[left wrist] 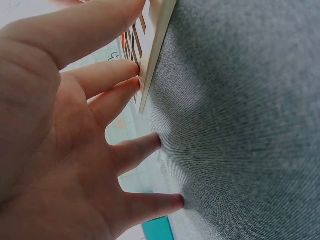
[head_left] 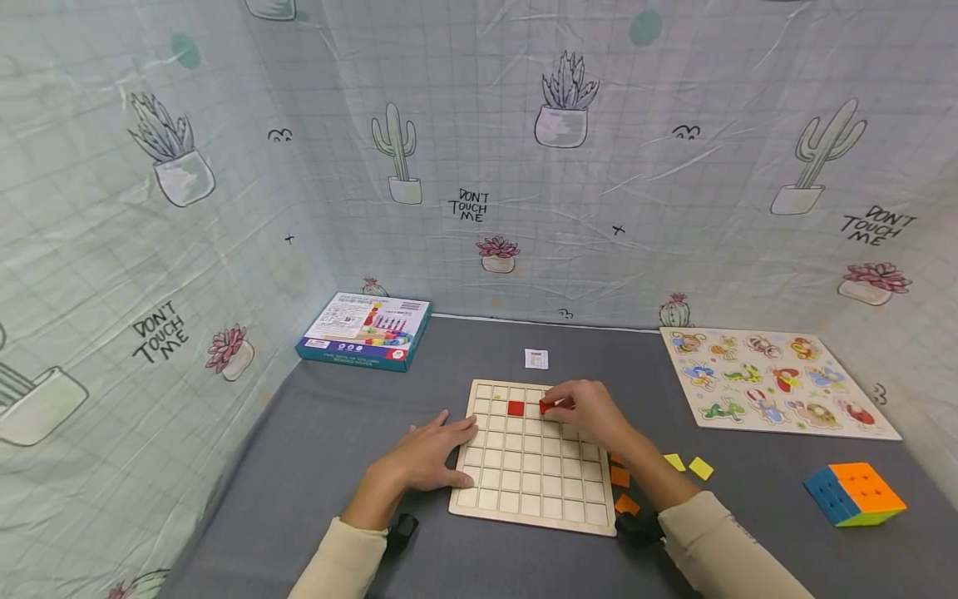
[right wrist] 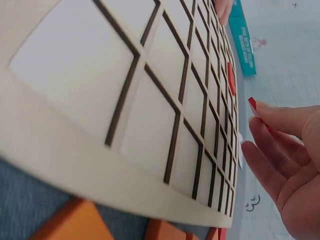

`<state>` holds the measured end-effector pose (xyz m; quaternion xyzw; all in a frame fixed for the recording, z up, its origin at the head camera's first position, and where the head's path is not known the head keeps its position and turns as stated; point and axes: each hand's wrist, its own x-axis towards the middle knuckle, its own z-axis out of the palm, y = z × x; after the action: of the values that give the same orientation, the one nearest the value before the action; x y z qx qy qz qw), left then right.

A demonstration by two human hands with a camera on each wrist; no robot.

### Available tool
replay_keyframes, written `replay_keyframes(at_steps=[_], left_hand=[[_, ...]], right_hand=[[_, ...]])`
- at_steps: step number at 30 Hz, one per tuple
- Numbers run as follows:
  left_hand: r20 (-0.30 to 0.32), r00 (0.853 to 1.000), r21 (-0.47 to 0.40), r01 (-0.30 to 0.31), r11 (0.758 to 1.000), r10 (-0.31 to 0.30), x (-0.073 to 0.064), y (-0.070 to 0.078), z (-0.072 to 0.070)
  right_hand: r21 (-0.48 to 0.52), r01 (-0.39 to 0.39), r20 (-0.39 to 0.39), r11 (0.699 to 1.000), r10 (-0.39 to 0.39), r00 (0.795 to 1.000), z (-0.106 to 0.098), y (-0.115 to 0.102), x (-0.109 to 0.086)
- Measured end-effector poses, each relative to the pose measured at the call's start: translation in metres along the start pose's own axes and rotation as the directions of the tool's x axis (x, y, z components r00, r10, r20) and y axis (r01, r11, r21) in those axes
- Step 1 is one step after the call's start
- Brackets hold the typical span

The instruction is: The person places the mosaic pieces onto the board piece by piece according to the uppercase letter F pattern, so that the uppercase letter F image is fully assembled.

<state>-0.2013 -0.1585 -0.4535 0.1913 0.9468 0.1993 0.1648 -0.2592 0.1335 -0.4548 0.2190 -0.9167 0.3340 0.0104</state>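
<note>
Between my right thumb and forefinger I pinch a small red tile (right wrist: pixel 253 103) by its edges, the other fingers of that right hand (head_left: pixel 591 410) loosely bent and bearing nothing. The tile is raised off the far part of the gridded board (head_left: pixel 512 461), just right of another red tile (head_left: pixel 516 408) lying flat in its cell; which cell is under mine I cannot tell. My left hand (head_left: pixel 430 456) is spread wide and holds nothing: thumb and two fingertips touch the board's left edge, while the other two reach down to the desk (head_left: pixel 299 466). I expect the tile to be almost weightless, stiff and hard to hurt. Its faces look smooth, perhaps painted, so too firm a squeeze on so thin a piece could make it twist or shoot out; a light pinch on two opposite edges should serve, leaving the underside free. The board looks like thin, rigid wood, light enough to skid over the cloth-like surface if pushed, and best steadied at its rim, as my left fingers do, clear of the cells. The loose orange tiles (head_left: pixel 619 477) by its right edge and the yellow tiles (head_left: pixel 700 468) farther right should handle alike, likely easiest picked up by their sides.
</note>
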Motion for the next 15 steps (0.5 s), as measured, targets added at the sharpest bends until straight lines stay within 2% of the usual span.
replay_keyframes(at_steps=[15], left_hand=[[-0.006, 1.000, 0.018, -0.009, 1.000, 0.009, 0.001, -0.001, 0.001]], right_hand=[[-0.015, -0.058, 0.016, 0.998, 0.059, 0.998, 0.016, -0.002, 0.010]])
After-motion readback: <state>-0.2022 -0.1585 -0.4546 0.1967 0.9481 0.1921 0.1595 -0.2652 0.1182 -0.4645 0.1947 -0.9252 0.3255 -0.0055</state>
